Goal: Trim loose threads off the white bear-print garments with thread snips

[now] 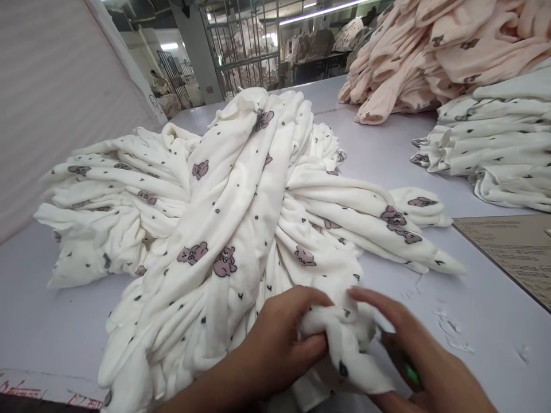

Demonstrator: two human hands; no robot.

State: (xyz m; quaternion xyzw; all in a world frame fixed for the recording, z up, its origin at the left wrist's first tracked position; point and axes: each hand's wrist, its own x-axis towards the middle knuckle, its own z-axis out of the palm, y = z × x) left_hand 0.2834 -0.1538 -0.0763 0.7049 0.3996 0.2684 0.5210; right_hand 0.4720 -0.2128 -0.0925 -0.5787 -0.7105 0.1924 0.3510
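Note:
A pile of white fleece garments [241, 189] with brown bears and small dark marks spreads over the table in front of me. At its near right edge, my left hand [288, 332] is closed around a bunched end of white fleece cloth [357, 355]. My right hand [424, 350] is just right of that cloth, its forefinger stretched along the cloth's upper side and its lower fingers touching the bottom edge. Tucked in the right palm is a small dark tool with a green part, seemingly thread snips [408, 370], blurred and mostly covered by the hand.
Pink garments [400, 57] are heaped at the back right, with more white garments [503, 137] stacked in front of them. A brown printed board [512, 246] lies at the right edge. Thread scraps [451, 330] dot the pale table [486, 298]. A pale sheet [64, 97] hangs at left.

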